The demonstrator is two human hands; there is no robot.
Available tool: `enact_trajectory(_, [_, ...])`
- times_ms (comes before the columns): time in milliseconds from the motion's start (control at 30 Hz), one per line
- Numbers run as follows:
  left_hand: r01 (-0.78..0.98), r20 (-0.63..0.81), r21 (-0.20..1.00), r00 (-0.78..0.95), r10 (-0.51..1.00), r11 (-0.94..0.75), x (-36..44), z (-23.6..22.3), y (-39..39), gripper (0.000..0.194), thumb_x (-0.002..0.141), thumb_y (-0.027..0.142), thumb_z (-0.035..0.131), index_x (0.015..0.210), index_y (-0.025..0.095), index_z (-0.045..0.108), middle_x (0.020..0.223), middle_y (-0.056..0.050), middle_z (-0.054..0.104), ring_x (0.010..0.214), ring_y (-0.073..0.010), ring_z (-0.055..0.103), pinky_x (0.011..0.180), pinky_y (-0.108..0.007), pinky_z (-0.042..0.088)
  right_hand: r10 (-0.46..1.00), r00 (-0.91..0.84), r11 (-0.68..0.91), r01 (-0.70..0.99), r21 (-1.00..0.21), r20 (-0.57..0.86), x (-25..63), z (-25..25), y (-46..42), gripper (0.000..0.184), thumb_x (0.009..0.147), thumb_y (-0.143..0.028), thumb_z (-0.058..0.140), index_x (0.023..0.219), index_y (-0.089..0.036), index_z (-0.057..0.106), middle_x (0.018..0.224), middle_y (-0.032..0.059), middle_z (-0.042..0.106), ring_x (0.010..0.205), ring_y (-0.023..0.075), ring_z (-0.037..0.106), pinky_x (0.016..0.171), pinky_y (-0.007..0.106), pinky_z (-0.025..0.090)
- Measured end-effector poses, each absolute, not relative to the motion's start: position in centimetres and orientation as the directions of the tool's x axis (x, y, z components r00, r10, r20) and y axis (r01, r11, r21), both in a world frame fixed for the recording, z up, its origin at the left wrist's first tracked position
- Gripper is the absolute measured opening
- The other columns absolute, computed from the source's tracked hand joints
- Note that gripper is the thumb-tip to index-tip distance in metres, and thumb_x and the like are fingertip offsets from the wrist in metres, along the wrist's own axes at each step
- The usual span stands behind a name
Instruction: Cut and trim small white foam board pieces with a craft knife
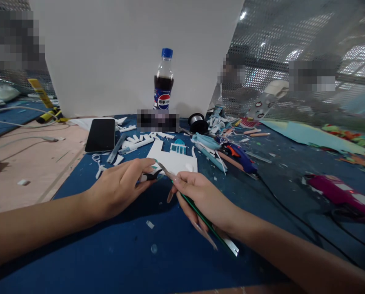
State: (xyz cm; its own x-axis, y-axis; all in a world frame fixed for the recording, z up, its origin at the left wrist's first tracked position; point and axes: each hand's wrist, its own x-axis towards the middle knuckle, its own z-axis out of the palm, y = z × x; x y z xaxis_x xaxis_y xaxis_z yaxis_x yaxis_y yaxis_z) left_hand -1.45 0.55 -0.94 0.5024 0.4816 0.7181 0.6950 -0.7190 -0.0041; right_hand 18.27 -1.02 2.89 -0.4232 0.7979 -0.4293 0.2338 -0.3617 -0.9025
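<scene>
My left hand (118, 183) is closed in a pinch around a small black-and-white piece (150, 175), its kind unclear. Some teal shows at the fingertips. In my right hand (201, 192) is a slim tool with a flat metal tip (165, 168) and a long green handle (194, 209) running back under the palm. The metal tip meets the piece at the left fingertips; whether it touches is unclear. A thin pale-brown strip (205, 237) also sticks out below the right hand. Just beyond both hands lies a white cut sheet (170, 161) with a teal grid piece (178, 148) on it.
A cola bottle (163, 87) stands before a white board (133, 49). A phone (100, 135) lies at left. White offcuts (136, 141), a wire spool (197, 122) and a blue glue gun (239, 157) with a trailing cable are around. A magenta tool (341, 192) lies far right.
</scene>
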Motion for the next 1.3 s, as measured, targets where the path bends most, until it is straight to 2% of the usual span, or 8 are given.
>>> enact_trajectory(133, [0.672,0.721,-0.065,0.543,0.431,-0.738,-1.6,-0.8,0.3,0.020,0.088,0.024,0.052,0.106,0.015,0.049,0.080,-0.005,0.068,0.073,-0.0155,0.068,0.069,-0.022,0.055,0.786,-0.451,-0.368,0.209,-0.906,-0.423,18.4,2.7,-1.0,0.027,0.094,-0.031,0.032,0.071,-0.019,0.040,0.028,-0.0102,0.039,0.017,0.0031,0.027,0.022,0.010,0.023])
enact_trajectory(233, [0.694,0.711,-0.009,0.511,0.483,-0.720,-1.6,-0.7,0.3,0.023,0.086,0.024,0.054,0.107,0.015,0.049,0.081,-0.005,0.067,0.071,-0.0158,0.067,0.065,-0.023,0.055,0.782,-0.494,-0.348,0.161,-0.923,-0.381,18.6,2.5,-0.8,0.030,0.094,-0.031,0.031,0.071,-0.017,0.044,0.029,-0.0092,0.040,0.017,0.0025,0.027,0.023,0.010,0.024])
enact_trajectory(433, [0.704,0.662,0.360,0.269,0.699,-0.612,-1.1,-0.6,0.8,0.035,0.072,0.026,0.070,0.099,0.016,0.050,0.075,-0.002,0.065,0.057,-0.0140,0.066,0.053,-0.021,0.055,0.850,-0.446,-0.296,0.039,-0.955,-0.281,18.7,2.5,-0.4,0.026,0.093,-0.034,0.035,0.082,-0.016,0.050,0.033,-0.0094,0.043,0.019,0.0036,0.031,0.024,0.012,0.030])
enact_trajectory(600, [0.567,0.567,0.566,0.259,0.782,-0.598,-1.1,-0.3,1.2,0.044,0.067,0.031,0.074,0.101,0.018,0.049,0.083,-0.002,0.069,0.067,-0.0151,0.067,0.064,-0.023,0.057,0.860,-0.468,-0.217,0.021,-0.976,-0.202,18.9,2.4,0.0,0.026,0.084,-0.037,0.054,0.098,-0.015,0.054,0.031,-0.0118,0.041,0.020,0.0042,0.032,0.026,0.013,0.031])
enact_trajectory(800, [0.605,0.502,0.514,0.363,0.785,-0.608,-1.4,-0.2,1.3,0.038,0.074,0.029,0.067,0.108,0.022,0.051,0.097,-0.003,0.068,0.082,-0.0189,0.068,0.072,-0.031,0.056,0.847,-0.474,-0.246,0.053,-0.968,-0.241,19.0,1.9,0.1,0.021,0.082,-0.033,0.056,0.088,-0.013,0.059,0.027,-0.0123,0.037,0.019,0.0027,0.028,0.025,0.012,0.025])
enact_trajectory(967, [0.585,0.480,0.512,0.413,0.774,-0.629,-1.1,-0.2,1.2,0.061,0.071,0.037,0.068,0.123,0.017,0.042,0.117,-0.010,0.060,0.095,-0.0228,0.063,0.082,-0.036,0.054,0.842,-0.466,-0.280,0.051,-0.959,-0.271,19.0,1.9,0.2,0.023,0.083,-0.036,0.055,0.085,-0.013,0.059,0.028,-0.0122,0.037,0.018,0.0023,0.026,0.025,0.013,0.025])
enact_trajectory(1167, [0.635,0.451,0.554,0.315,0.835,-0.539,-0.7,-0.2,0.9,0.046,0.075,0.034,0.061,0.116,0.016,0.048,0.097,-0.008,0.066,0.084,-0.0218,0.065,0.074,-0.036,0.056,0.846,-0.458,-0.271,0.072,-0.960,-0.273,18.9,1.9,0.1,0.035,0.082,-0.035,0.056,0.110,-0.014,0.057,0.028,-0.0130,0.038,0.019,0.0043,0.031,0.025,0.013,0.030])
enact_trajectory(1300, [0.635,0.441,0.523,0.370,0.818,-0.569,-0.7,0.1,0.8,0.041,0.077,0.026,0.056,0.115,0.015,0.049,0.101,-0.009,0.065,0.083,-0.0198,0.065,0.074,-0.032,0.056,0.845,-0.461,-0.254,0.101,-0.962,-0.272,18.8,1.7,0.0,0.042,0.080,-0.038,0.058,0.114,-0.013,0.057,0.029,-0.0121,0.040,0.019,0.0042,0.033,0.024,0.013,0.029])
